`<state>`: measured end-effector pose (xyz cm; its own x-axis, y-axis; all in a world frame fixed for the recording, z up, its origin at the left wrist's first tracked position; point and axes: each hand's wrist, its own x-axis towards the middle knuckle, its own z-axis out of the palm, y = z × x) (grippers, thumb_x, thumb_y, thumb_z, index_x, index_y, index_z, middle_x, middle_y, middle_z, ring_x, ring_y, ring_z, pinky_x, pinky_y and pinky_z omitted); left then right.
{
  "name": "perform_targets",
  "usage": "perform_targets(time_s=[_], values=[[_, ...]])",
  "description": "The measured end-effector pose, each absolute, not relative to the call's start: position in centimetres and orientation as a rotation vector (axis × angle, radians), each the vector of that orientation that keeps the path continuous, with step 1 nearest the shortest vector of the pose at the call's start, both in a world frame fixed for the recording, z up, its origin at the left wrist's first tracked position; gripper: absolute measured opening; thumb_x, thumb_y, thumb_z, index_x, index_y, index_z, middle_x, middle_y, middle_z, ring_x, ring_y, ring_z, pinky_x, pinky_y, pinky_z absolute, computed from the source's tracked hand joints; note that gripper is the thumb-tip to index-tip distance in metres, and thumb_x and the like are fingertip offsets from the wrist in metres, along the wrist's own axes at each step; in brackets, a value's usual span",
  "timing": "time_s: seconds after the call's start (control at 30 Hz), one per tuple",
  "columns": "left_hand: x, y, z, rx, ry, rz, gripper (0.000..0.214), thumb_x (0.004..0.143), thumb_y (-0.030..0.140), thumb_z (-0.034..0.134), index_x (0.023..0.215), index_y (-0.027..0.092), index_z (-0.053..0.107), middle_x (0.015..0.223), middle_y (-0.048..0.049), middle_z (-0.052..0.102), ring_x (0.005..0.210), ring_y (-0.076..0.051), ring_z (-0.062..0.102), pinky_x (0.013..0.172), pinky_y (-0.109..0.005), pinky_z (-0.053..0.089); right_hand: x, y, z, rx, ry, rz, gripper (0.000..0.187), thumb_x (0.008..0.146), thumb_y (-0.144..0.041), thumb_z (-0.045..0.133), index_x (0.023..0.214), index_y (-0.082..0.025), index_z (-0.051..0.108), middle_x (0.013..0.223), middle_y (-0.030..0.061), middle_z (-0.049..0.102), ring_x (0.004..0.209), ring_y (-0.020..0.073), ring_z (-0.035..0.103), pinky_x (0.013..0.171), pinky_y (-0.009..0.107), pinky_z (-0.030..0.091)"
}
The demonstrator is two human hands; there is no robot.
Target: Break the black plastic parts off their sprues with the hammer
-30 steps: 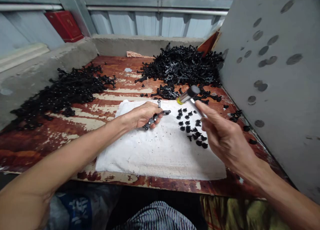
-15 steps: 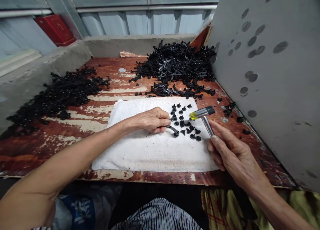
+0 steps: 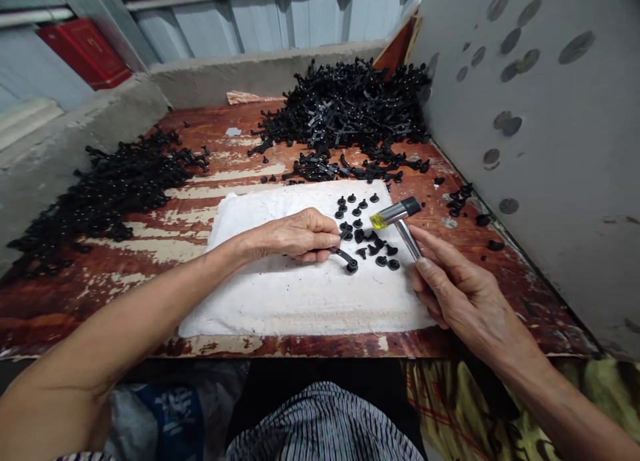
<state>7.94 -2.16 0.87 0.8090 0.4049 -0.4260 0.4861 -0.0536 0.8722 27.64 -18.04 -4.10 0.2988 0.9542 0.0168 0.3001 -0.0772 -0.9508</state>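
Note:
My left hand [image 3: 307,235] is closed on a slim black plastic arm [image 3: 346,257] with a round knob at its end, low over the white cloth [image 3: 280,301]. Part of the piece is hidden by my fingers. My right hand [image 3: 450,281] grips a small mallet [image 3: 396,214] by its metal handle. The mallet head has a yellow face on the left and a black one on the right, and is held above the cloth. Between the hands several small black knobs [image 3: 373,244] lie loose on the cloth, some upright, some tipped over.
A big heap of black plastic arms [image 3: 345,114] lies at the back of the worn wooden table [image 3: 210,141]. Another heap [image 3: 110,187] spreads along the left. Loose black bits [image 3: 459,199] lie by the grey spotted panel [image 3: 505,147] on the right. A red box [image 3: 85,53] rests on the ledge.
The view has tilted slightly, shifting the whole scene. Both hands keep their grips, and the mallet stays raised close to the knobs.

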Motion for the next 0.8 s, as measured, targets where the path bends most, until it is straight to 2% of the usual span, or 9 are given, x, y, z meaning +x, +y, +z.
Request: perform_targets(time_s=[0.3, 0.8], values=[[8.0, -2.03, 0.61, 1.667, 0.716, -0.092, 0.03, 0.088, 0.021, 0.053, 0.058, 0.014, 0.053, 0.039, 0.0042, 0.044, 0.032, -0.002, 0.033, 0.033, -0.015, 0.021, 27.86, -18.18, -4.38, -1.594, -1.159, 0.868, 0.05, 0.091, -0.034, 0.05, 0.14, -0.027, 0.047, 0.063, -0.0047, 0.048, 0.042, 0.0088, 0.032, 0.034, 0.02, 0.027], [8.17, -2.04, 0.63, 1.705, 0.728, -0.105, 0.032, 0.088, 0.021, 0.052, 0.057, 0.015, 0.051, 0.039, 0.0038, 0.043, 0.032, -0.003, 0.033, 0.034, -0.016, 0.021, 27.75, -18.13, -4.0, -1.619, -1.235, 0.801, 0.051, 0.091, -0.03, 0.047, 0.141, -0.022, 0.046, 0.06, -0.0048, 0.046, 0.042, 0.0098, 0.034, 0.034, 0.021, 0.031]])
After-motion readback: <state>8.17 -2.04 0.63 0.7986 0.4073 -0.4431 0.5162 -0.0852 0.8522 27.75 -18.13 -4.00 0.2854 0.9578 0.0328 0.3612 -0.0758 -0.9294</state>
